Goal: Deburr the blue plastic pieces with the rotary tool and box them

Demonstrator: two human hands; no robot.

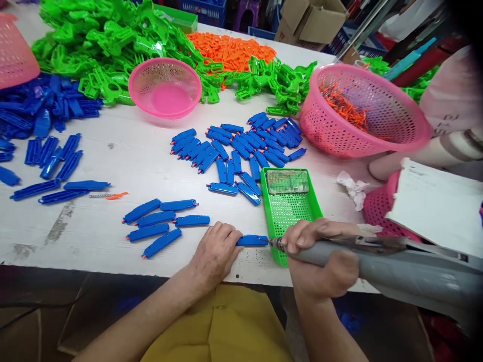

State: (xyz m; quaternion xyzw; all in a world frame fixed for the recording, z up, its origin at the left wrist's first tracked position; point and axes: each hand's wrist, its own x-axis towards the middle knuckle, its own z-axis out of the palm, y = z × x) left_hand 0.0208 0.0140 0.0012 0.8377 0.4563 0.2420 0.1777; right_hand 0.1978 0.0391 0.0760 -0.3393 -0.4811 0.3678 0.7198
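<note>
The left hand point(215, 254) lies knuckles-up on the white bench point(124, 166), its grip closed on the near end of a blue part point(252, 241) that it pins flat against the bench. The right hand point(320, 261) is wrapped tight around a grey driver point(377, 264), its grip closed on the barrel, and the driver's metal tip touches the far end of the blue part, which lies between the two hands. Just behind the right hand sits a green tray point(290, 216), with a crumpled tissue point(352, 188) further to its right. Just left of the left hand lie six blue parts in two short rows point(162, 226). Behind both hands spreads a larger scatter of blue parts point(241, 148), and beyond it an empty pink bowl point(165, 88). Behind the right hand stands a big pink basket point(362, 113) holding orange bits. Far left of the left hand is a blue heap point(41, 108); green pieces point(109, 40) and an orange pile point(230, 50) lie at the back. Another person's arm point(426, 153) rests at the right.
</note>
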